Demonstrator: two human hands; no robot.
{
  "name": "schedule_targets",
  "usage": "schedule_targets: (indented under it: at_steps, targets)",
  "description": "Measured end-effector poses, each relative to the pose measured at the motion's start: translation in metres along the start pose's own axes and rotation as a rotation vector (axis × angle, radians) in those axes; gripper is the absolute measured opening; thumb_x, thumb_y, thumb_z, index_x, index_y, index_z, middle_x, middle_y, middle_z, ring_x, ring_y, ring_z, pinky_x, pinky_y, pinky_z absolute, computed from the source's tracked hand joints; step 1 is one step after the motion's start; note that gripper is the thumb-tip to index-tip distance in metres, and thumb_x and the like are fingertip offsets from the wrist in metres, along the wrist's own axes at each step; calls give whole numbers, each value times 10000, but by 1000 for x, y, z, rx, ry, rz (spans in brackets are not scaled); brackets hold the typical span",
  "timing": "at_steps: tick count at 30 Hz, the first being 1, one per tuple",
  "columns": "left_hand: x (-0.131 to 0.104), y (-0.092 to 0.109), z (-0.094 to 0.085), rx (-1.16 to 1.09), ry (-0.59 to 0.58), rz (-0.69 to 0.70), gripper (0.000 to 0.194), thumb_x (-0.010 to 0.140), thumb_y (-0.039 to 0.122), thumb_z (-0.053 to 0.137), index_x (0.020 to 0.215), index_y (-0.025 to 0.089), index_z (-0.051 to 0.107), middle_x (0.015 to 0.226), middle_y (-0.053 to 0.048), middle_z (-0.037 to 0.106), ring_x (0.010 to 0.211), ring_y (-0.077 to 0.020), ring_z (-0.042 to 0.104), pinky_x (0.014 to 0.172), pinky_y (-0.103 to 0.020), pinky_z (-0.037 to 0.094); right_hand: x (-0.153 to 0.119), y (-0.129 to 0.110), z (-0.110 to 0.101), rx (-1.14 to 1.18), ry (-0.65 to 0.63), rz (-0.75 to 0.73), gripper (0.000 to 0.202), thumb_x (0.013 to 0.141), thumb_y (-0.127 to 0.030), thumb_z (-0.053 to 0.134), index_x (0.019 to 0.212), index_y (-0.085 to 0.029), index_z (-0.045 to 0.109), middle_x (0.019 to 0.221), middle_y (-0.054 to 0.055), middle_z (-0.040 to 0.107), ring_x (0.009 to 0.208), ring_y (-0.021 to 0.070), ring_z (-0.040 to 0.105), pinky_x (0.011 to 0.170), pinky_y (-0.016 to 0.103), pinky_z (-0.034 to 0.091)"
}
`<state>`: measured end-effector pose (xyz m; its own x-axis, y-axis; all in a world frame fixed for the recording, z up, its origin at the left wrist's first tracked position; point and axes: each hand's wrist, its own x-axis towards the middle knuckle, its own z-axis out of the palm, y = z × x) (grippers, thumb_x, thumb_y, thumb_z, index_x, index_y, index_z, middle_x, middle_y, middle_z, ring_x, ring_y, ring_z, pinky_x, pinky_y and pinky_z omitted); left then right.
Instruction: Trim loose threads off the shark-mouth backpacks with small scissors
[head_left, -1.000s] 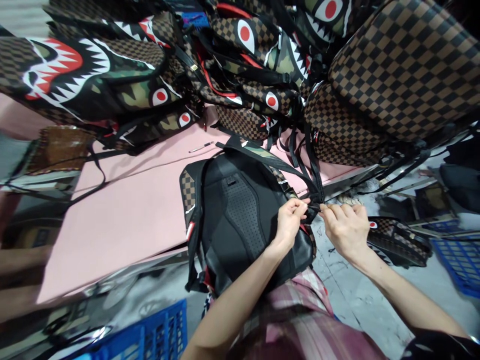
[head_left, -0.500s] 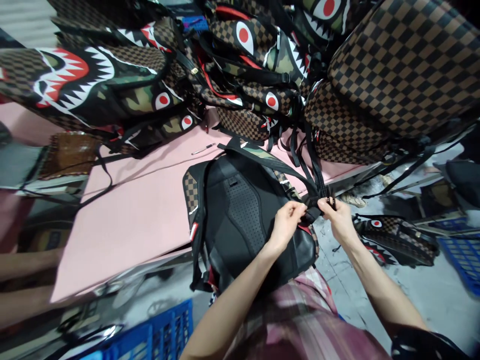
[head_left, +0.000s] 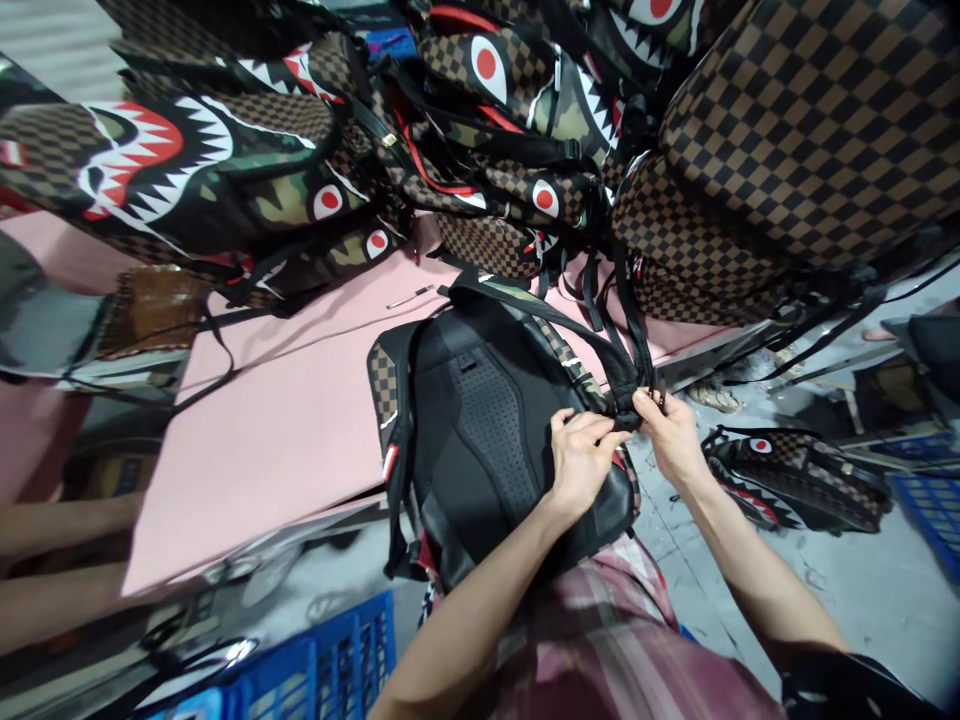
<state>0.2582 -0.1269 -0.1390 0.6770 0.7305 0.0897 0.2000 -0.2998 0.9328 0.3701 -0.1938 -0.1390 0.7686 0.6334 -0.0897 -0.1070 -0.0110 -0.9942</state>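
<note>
A backpack (head_left: 480,440) lies with its black padded back facing up, partly on the pink tabletop (head_left: 262,430) and partly over my lap. My right hand (head_left: 670,430) pinches a black strap (head_left: 621,385) and its buckle end near the bag's right side. Just left of it, my left hand (head_left: 585,455) is closed at the same strap, fingertips bent against the webbing. What lies between the left fingertips is too small to make out. The bag's checkered side (head_left: 384,385) shows at its left edge.
Checkered and camouflage shark-face backpacks (head_left: 517,120) pile across the back; a large checkered bag (head_left: 817,140) looms at right. Another bag (head_left: 795,480) rests on the floor. Blue crates (head_left: 322,660) stand low left and far right. A pen (head_left: 411,297) lies on the table. Another person's arms (head_left: 67,560) show at left.
My left hand has turned and shifted slightly down, its fingers now bent under the strap. My right hand still grips the strap. The view has shifted slightly.
</note>
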Motion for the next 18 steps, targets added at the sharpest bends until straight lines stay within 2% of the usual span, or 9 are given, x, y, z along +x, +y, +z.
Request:
schedule_targets:
  at_steps: [2, 4, 6, 8, 10, 12, 14, 16, 18]
  targets:
    - [0, -3, 1, 16, 10, 10, 151, 754, 287, 630, 617, 257, 687, 747, -11, 672, 766, -168, 575, 1020, -360, 195, -5, -5, -11, -142, 48, -104, 204, 739, -392, 627, 763, -190, 621, 659, -16, 530, 554, 108, 421, 531, 248, 352]
    - [0, -5, 3, 35, 19, 31, 152, 751, 282, 632, 611, 247, 681, 731, -12, 668, 742, -163, 572, 1012, -361, 204, -14, -10, -21, -306, 95, -280, 122, 765, -318, 613, 787, -204, 648, 698, -6, 571, 611, 125, 480, 588, 258, 388]
    - [0, -5, 4, 56, 13, 59, 134, 748, 230, 618, 629, 239, 681, 734, -12, 667, 740, -160, 571, 1010, -362, 205, -24, -14, -24, -461, 24, -422, 95, 778, -263, 594, 812, -212, 667, 721, 9, 588, 650, 139, 515, 611, 265, 405]
    - [1, -3, 4, 60, -2, 68, 144, 730, 153, 594, 639, 227, 679, 744, -8, 666, 750, -157, 568, 1003, -361, 215, -31, -17, -22, -541, -101, -481, 118, 776, -239, 581, 843, -213, 676, 746, 23, 591, 667, 146, 530, 605, 269, 411]
    - [4, -1, 1, 14, -20, 11, 142, 714, 147, 592, 600, 199, 659, 700, -2, 645, 722, -156, 556, 941, -343, 290, -31, -20, -18, -454, -158, -445, 90, 770, -244, 582, 776, -201, 661, 717, 18, 569, 646, 138, 522, 581, 263, 407]
    - [10, 0, -4, -144, -45, -136, 172, 721, 230, 609, 563, 166, 632, 618, 4, 599, 661, -149, 539, 806, -304, 375, -25, -19, -17, -198, -115, -333, 139, 777, -276, 582, 675, -186, 611, 615, -12, 504, 544, 106, 460, 512, 242, 373]
    - [18, -2, -11, -427, -83, -312, 232, 734, 339, 612, 612, 143, 635, 594, 1, 580, 629, -141, 541, 694, -269, 405, -14, -14, -21, 35, -18, -197, 203, 794, -343, 574, 687, -173, 608, 559, -33, 465, 446, 71, 360, 440, 222, 320]
    - [25, -8, -16, -730, -131, -427, 282, 724, 407, 632, 707, 126, 643, 626, -11, 598, 626, -131, 558, 654, -250, 419, -5, -1, -25, 67, 40, -89, 246, 779, -398, 586, 790, -162, 655, 592, -20, 538, 417, 59, 338, 419, 218, 321]
    - [30, -14, -18, -958, -173, -467, 323, 678, 425, 691, 738, 114, 628, 636, -14, 597, 621, -118, 567, 643, -236, 430, -3, 16, -25, -39, -53, -24, 295, 717, -405, 644, 881, -163, 682, 744, 26, 646, 508, 93, 483, 508, 245, 425]
